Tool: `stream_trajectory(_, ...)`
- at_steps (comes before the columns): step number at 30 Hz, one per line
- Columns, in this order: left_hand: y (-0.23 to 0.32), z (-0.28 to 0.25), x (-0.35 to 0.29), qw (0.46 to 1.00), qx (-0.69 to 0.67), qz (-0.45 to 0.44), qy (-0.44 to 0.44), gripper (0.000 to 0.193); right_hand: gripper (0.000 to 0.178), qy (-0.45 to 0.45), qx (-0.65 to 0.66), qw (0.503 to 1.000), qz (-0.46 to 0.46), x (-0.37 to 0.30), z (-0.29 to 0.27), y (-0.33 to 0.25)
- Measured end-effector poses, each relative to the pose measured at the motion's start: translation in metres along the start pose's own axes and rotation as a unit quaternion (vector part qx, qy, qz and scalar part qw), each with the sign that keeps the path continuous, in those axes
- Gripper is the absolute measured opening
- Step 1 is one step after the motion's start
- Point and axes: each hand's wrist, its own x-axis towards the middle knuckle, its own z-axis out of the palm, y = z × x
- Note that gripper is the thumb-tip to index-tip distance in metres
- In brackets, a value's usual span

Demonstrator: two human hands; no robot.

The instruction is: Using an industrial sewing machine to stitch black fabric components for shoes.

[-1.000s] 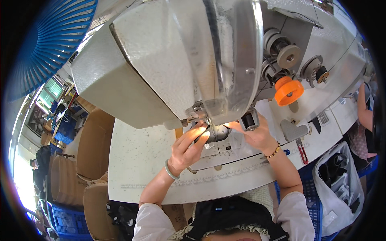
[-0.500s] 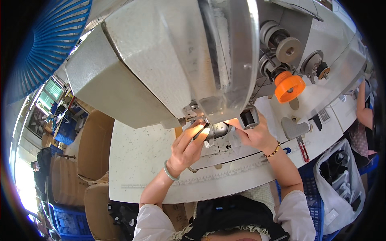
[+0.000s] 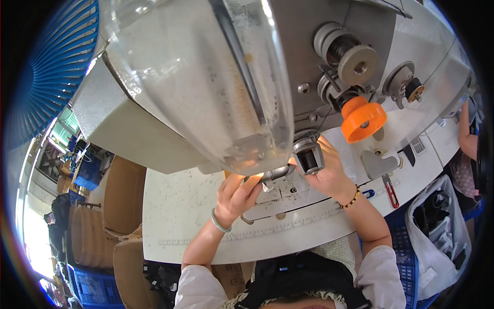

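Sewing machine (image 3: 303, 56), pale grey, fills the upper view; white tabletop (image 3: 185, 219) spreads beneath it, its front edge curved by the lens. Clear guard (image 3: 242, 134) hangs in front of the machine head and covers part of the work area. Cardboard box (image 3: 123, 193) off the table's left edge; white bag (image 3: 419, 247) of dark and pale pieces off the right. Right hand (image 3: 328, 172) and left hand (image 3: 237, 198) both reach in from the near side, left lower and fully in front of the table, right partly behind a fitting. Orange knob (image 3: 364, 121) above the right hand; red-handled tool (image 3: 391, 193) on the tabletop beyond that wrist. Metal-framed roller fitting (image 3: 310, 159) screens the right fingers: their tips lie near the work's right end, grip or none, cannot tell. Dark workpiece (image 3: 278, 173) sits between the hands under the guard's lower rim, visible length running left to right, right end slightly farther from the wearer. Left hand is nearer: fingers bent together at its left end, touching; pinch or mere pressure, cannot tell. Small white tab (image 3: 266, 187) shows just below the workpiece.
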Motion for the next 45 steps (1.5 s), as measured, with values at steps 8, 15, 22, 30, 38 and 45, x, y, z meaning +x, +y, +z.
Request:
stream_trajectory(8, -0.006, 0.006, 0.003, 0.999, -0.024, -0.027, 0.026, 0.029, 0.021, -0.016, -0.006, 1.000, 0.010, 0.003, 0.000, -0.002)
stream_trajectory(15, -0.008, 0.006, 0.002, 0.998, -0.044, -0.043, 0.003, 0.027, 0.018, -0.005, -0.008, 1.000, 0.019, 0.005, 0.003, -0.001)
stream_trajectory(22, -0.014, 0.014, -0.003, 0.997, -0.024, -0.055, 0.038, 0.030, 0.023, -0.010, -0.024, 1.000, 0.009, 0.005, 0.003, 0.002)
stream_trajectory(30, -0.013, 0.014, 0.004, 0.995, -0.023, -0.088, 0.032, 0.025, 0.026, -0.009, -0.089, 0.996, -0.021, 0.003, 0.006, 0.005)
stream_trajectory(38, -0.008, 0.014, 0.009, 0.991, -0.024, -0.131, 0.031, 0.019, 0.024, -0.004, -0.110, 0.994, -0.020, 0.001, 0.010, 0.005)
stream_trajectory(45, -0.011, 0.013, 0.009, 0.990, -0.036, -0.129, 0.033, 0.019, 0.023, -0.003, -0.084, 0.996, -0.013, 0.002, 0.009, 0.005)
